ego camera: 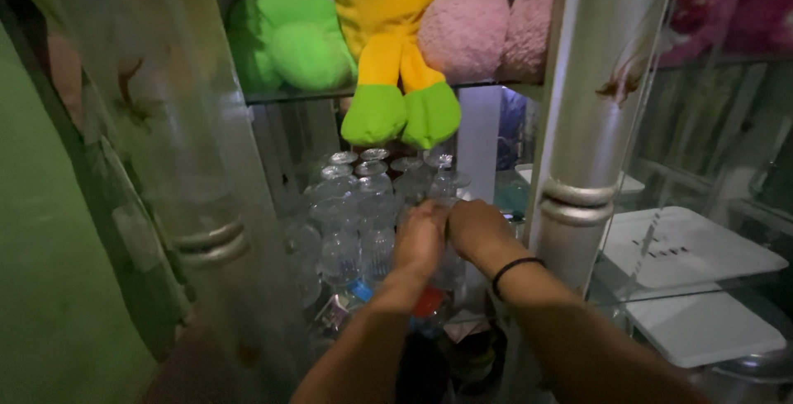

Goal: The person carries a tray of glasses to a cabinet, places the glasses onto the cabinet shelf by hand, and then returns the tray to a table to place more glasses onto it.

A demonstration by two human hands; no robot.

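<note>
Head view: the left hand (421,239) and right hand (477,229) are pressed together around a clear stemmed glass (447,182), though the exact grip cannot be told. More upturned glasses (355,174) are ranged just left of the hands, and green plush feet (401,113) hang above them.

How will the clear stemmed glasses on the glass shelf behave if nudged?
The stemmed glasses look thin and clear, so probably fragile. Tall on narrow stems, they would likely tip. Packed closely on the glass shelf, one could knock its neighbours.

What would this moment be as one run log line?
left hand | right hand | together on clear stemmed glass | glass shelf | grip unclear
</note>
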